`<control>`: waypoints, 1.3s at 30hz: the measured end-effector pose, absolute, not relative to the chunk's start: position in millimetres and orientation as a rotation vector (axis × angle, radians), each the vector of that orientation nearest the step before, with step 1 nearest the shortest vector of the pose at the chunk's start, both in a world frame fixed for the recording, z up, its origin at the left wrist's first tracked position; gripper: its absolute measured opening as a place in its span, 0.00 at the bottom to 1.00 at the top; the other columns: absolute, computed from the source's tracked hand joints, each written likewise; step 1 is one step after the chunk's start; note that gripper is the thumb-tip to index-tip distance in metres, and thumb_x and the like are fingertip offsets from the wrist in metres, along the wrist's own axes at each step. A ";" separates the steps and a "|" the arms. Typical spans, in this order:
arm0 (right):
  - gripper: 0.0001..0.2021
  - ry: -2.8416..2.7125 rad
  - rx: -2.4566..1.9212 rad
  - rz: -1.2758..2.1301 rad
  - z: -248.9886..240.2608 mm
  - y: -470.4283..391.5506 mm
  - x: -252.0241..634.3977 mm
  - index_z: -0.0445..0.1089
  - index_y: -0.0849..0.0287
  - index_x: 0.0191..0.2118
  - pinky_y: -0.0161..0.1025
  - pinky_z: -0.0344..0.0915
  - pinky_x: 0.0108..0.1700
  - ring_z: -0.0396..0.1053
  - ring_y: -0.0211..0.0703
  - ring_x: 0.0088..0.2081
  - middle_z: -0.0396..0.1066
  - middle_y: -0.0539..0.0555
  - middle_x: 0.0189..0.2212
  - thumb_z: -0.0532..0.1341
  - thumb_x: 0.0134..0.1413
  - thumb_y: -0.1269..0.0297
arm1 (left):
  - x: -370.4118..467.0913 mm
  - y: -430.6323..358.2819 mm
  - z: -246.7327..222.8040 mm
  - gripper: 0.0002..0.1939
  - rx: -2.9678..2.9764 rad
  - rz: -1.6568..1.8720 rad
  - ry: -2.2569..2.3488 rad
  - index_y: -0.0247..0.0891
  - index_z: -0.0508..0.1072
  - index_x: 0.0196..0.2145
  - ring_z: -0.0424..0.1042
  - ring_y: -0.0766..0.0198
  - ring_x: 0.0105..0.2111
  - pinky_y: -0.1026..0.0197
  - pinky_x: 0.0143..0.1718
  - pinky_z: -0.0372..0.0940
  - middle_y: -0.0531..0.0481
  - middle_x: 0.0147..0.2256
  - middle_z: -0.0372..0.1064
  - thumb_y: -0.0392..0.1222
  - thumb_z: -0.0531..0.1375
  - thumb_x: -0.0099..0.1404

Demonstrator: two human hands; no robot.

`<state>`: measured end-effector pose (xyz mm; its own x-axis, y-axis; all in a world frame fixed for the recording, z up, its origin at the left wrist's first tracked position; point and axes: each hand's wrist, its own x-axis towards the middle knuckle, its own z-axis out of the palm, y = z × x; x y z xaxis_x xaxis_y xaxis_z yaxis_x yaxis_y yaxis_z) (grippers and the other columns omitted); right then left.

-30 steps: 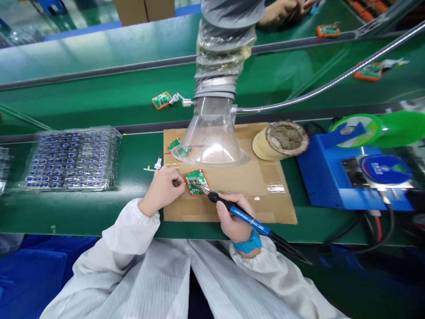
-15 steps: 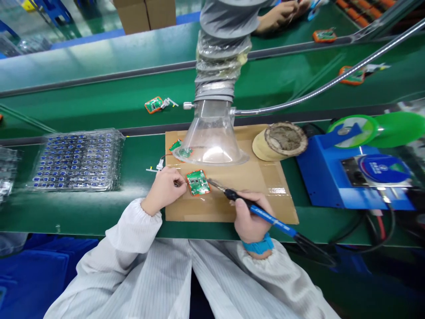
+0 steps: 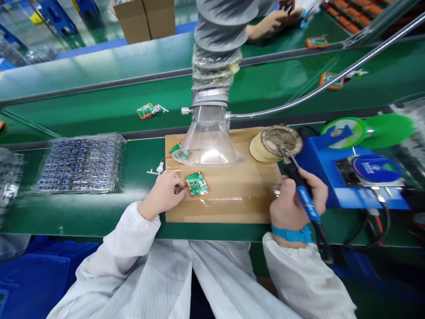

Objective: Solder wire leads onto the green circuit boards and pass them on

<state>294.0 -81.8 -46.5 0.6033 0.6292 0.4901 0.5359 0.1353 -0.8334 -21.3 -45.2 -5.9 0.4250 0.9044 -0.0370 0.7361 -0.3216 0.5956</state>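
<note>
gripping soldering iron (image 3: pixel 303 192), lettering (image 3: pixel 308 203) unclear

the soldering iron (image 3: pixel 312 210) bears blurred lettering (image 3: pixel 306 199), and the top edge crops the hose (image 3: pixel 222 26).

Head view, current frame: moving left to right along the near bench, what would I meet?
Clear plastic at the left edge, stacked trays of small blue parts, left hand, green circuit board, right hand gripping the soldering iron, blue unit.
</note>
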 end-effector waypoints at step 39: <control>0.10 -1.709 -1.161 0.424 -8.9 -115.3 194.3 0.71 0.54 0.44 0.40 0.76 0.38 0.78 0.44 0.35 0.78 0.53 0.34 0.64 0.57 0.71 | -4.7 -23.2 5.8 0.11 2.118 0.050 1.532 0.39 0.75 0.24 0.69 0.56 0.37 0.52 0.42 0.60 0.49 0.29 0.75 0.36 0.59 0.64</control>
<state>194.3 -115.3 -8.9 -0.0539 0.8475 0.5280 0.5020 0.4801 -0.7194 -4.7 -23.2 5.8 0.3591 0.8946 -0.2661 0.8753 -0.2239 0.4286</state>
